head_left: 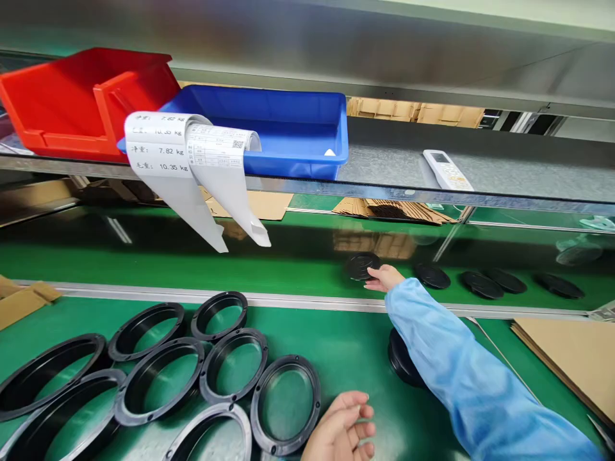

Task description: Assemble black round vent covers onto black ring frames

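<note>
My right hand (383,279), in a light blue sleeve, reaches out to the green strip behind the bench. Its thumb and fingers pinch the near edge of a flat round black disc (362,265). Near the bottom centre, my left hand (342,428) is palm up with loosely curled fingers apart and nothing in them. Just left of it lies a black ring (313,410) with small holes in its rim. Several similar rings, such as one black ring (256,346), cover the left of the green bench. Another black round part (400,358) is partly hidden under my right sleeve.
More black discs (432,276) lie along the green strip to the right. Cardboard sheets (571,358) rest at the right edge. On the shelf above are a red bin (57,109), a blue tray (298,163), hanging printed labels (158,153) and a white remote (446,169).
</note>
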Demonstrator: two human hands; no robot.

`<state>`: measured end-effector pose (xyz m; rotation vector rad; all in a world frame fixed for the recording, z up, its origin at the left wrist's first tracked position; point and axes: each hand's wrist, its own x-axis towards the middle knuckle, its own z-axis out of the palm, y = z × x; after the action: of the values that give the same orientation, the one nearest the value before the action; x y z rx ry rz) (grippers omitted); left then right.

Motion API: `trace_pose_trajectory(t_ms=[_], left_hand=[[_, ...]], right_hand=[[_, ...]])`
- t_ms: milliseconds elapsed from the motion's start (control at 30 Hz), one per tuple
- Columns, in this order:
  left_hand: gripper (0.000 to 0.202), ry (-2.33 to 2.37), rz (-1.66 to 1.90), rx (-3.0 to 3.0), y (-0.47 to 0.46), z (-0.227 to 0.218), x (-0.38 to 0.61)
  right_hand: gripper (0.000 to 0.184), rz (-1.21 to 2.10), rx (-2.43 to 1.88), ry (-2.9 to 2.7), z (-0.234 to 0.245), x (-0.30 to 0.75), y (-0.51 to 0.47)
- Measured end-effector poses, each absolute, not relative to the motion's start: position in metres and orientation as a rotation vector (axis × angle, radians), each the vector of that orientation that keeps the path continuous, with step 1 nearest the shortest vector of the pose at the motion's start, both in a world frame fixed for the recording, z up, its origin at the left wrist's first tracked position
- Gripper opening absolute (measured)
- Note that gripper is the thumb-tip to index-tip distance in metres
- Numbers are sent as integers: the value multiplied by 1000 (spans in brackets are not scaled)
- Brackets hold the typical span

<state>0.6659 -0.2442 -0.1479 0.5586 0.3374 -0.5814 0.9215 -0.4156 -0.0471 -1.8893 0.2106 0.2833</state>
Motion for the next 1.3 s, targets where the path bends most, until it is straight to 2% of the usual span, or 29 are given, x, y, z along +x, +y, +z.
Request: trace_pose_trajectory(t_ms=[167, 333, 400, 533, 600, 767, 900, 967, 1200, 1300], left_hand=[[58, 280, -328, 367, -245, -109, 661], [59, 264, -216, 208, -239, -80, 664], [59, 327, -207, 213, -237, -75, 665], [54, 388, -278, 250, -238, -74, 665], [54, 402, -353, 261, -241, -75, 664], [49, 415, -473, 334, -248, -83, 659], [47, 390, -500, 431, -253, -88, 656], [48, 388, -516, 433, -253, -89, 656], [55, 280, -472, 404, -252, -84, 657], [58, 278, -481, 390, -253, -84, 657]], right_hand=[[36, 424, -1517, -38, -47, 780, -416], [36, 573, -1259, -162, -82, 687, -401], [40, 465, -1398, -188, -97, 678, -397], [34, -238, -1823, -284, -108, 678, -404], [31, -436, -1936, -432, -108, 679, -410], [41, -397, -2133, -645, -110, 683, -417], [58, -251, -2124, -680, -112, 688, -421], [61, -250, -2088, -662, -112, 687, -422], [47, -331, -1866, -591, -113, 680, -424], [48, -321, -1808, -525, -111, 679, -424]])
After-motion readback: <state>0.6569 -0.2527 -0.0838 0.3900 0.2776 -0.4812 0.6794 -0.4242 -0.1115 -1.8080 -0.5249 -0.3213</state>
